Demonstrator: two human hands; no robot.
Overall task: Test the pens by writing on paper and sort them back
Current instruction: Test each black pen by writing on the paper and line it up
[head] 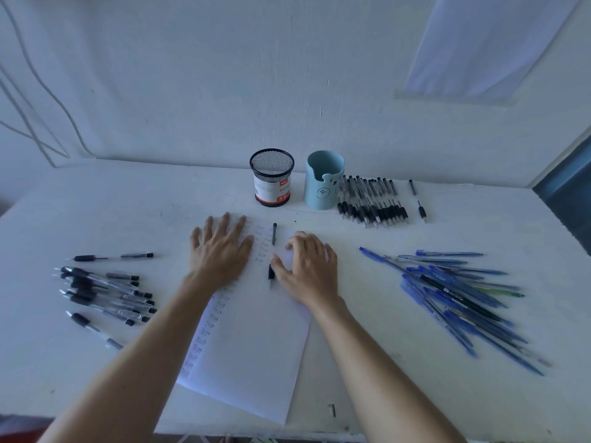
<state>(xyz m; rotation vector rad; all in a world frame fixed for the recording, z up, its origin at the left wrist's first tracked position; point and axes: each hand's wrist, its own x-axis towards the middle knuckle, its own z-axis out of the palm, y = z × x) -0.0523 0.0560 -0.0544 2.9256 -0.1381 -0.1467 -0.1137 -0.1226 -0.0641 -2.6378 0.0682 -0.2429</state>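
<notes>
Head view, centre: my spread left hand (220,247) is pressing the white written paper sheet (256,340); my loose, empty right hand (308,266) is resting just beside a black-gripped clear pen (271,272)

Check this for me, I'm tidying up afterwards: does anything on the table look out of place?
A small dark piece lies alone near the front edge of the table, away from every pile. One green pen sits in the otherwise blue pile.
</notes>
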